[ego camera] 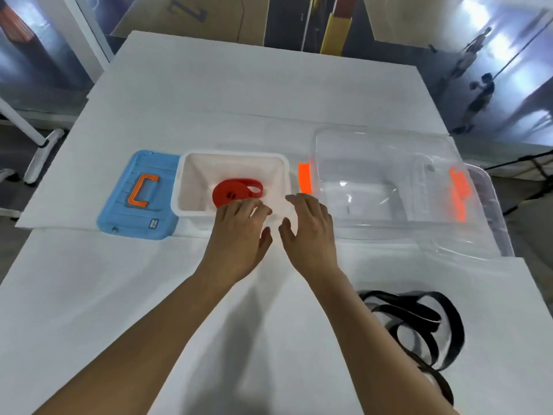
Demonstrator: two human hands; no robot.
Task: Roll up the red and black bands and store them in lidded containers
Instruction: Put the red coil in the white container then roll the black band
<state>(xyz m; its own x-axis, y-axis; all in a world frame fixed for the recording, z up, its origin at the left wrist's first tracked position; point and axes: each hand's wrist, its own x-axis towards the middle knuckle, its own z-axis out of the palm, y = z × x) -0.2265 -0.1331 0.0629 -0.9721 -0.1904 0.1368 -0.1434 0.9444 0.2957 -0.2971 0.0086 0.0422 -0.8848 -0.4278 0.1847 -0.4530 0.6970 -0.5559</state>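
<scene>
Hands over white box [191, 187] front rim — left hand [239, 232] fingers touching red roll [232, 191] inside, right hand [311, 229] spread, empty; black band [419, 322] unrolled on surface [149, 295]; risk — loose tail unwinds once released; blue lid [134, 196] off.

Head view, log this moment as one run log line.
red band: rolled, in white container | black band: loose on table | blue lid: off | left hand, right hand: open

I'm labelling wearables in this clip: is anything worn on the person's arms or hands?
Nothing visible. The left hand and right hand are bare, without gloves, rings, watch or wristbands, and both forearms are uncovered down to the bottom of the picture; no sleeve shows.
</scene>
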